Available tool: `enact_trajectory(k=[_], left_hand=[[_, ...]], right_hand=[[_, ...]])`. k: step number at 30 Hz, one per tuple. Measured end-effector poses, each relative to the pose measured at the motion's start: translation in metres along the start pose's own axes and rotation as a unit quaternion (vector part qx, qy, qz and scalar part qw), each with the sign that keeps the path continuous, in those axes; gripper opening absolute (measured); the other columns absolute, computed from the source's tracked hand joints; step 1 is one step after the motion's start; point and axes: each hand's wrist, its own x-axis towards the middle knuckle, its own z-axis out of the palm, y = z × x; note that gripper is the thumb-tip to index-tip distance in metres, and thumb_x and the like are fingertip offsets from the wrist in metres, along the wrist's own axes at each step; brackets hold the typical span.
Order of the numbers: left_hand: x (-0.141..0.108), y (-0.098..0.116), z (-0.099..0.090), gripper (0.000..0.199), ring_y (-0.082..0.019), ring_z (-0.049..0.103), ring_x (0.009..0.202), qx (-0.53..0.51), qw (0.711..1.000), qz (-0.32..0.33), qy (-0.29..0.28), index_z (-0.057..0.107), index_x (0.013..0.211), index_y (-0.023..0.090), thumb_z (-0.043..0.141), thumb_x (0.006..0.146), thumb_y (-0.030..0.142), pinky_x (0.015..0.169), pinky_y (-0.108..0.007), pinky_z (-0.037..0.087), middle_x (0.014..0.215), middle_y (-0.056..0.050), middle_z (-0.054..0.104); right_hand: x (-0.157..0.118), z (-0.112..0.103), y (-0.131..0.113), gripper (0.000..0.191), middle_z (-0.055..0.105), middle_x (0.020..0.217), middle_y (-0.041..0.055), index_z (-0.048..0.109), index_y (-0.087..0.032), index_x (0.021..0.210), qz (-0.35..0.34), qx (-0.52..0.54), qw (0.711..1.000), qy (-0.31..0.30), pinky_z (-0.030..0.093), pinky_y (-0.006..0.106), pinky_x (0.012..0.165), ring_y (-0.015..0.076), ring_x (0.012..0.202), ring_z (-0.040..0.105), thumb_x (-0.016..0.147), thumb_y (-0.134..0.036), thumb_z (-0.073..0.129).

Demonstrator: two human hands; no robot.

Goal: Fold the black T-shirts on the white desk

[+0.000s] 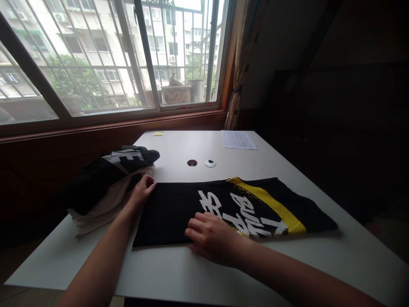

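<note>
Shirt Part-Folded

The shirt (175,207) lies on the table (319,268), right of the pile (99,179), seemingly folded into 1 long strip, not yet compact. Left hand (142,191) pinches its far left corner; right hand (212,236) curls over its near edge, grip unclear.

Counted: one folded black cloth garment with yellow band and white lettering (172,209); one bare left hand (142,190), one bare right hand (211,236); one heap of black and pale cloth (99,172), pieces too hidden to number; one white printed paper sheet (239,140); one small yellow slip (158,134); one round dark hole (192,163); one round black-centred white disc (210,163); one white surface (172,157).
</note>
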Motion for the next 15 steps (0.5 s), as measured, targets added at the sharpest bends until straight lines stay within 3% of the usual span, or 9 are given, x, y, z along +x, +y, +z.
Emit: enact_trajectory(k=[2, 5, 10, 15], left_hand=[[0.000, 0.000, 0.000, 0.026, -0.023, 0.065, 0.089, -0.005, 1.000, 0.004, 0.009, 0.057, 0.094, 0.023, 0.061, 0.082, 0.045, 0.081, -0.034, 0.049, 0.094, -0.004, 0.066], [0.002, 0.000, 0.001, 0.025, -0.022, 0.065, 0.088, -0.008, 1.000, 0.010, 0.027, 0.055, 0.097, 0.023, 0.059, 0.083, 0.043, 0.082, -0.034, 0.049, 0.094, -0.004, 0.066], [0.005, -0.005, 0.004, 0.024, -0.022, 0.064, 0.084, -0.003, 0.999, 0.022, 0.042, 0.052, 0.101, 0.023, 0.057, 0.083, 0.038, 0.083, -0.035, 0.049, 0.093, -0.004, 0.063], [0.008, -0.011, 0.002, 0.020, -0.024, 0.064, 0.086, 0.018, 0.999, 0.028, 0.019, 0.058, 0.097, 0.023, 0.057, 0.079, 0.031, 0.085, -0.037, 0.049, 0.088, -0.004, 0.064]], right_hand=[[0.011, 0.004, -0.007, 0.009, 0.064, 0.092, 0.0049, 0.062, -0.018, 0.093, 0.000, -0.028, 1.000, -0.014, 0.042, 0.034, 0.071, 0.0213, 0.086, 0.054, 0.097, -0.023, 0.055], [0.017, 0.009, -0.010, 0.010, 0.061, 0.087, 0.0036, 0.058, -0.019, 0.086, 0.002, -0.047, 0.999, -0.016, 0.036, 0.033, 0.065, 0.0193, 0.080, 0.050, 0.094, -0.015, 0.053], [0.013, 0.008, -0.009, 0.011, 0.059, 0.087, 0.0024, 0.056, -0.020, 0.086, -0.015, -0.038, 0.999, 0.000, 0.033, 0.034, 0.066, 0.0183, 0.080, 0.049, 0.096, -0.019, 0.051], [0.009, 0.007, -0.008, 0.009, 0.060, 0.089, 0.0030, 0.057, -0.019, 0.089, -0.015, -0.017, 1.000, -0.011, 0.036, 0.034, 0.068, 0.0186, 0.082, 0.051, 0.096, -0.023, 0.051]])
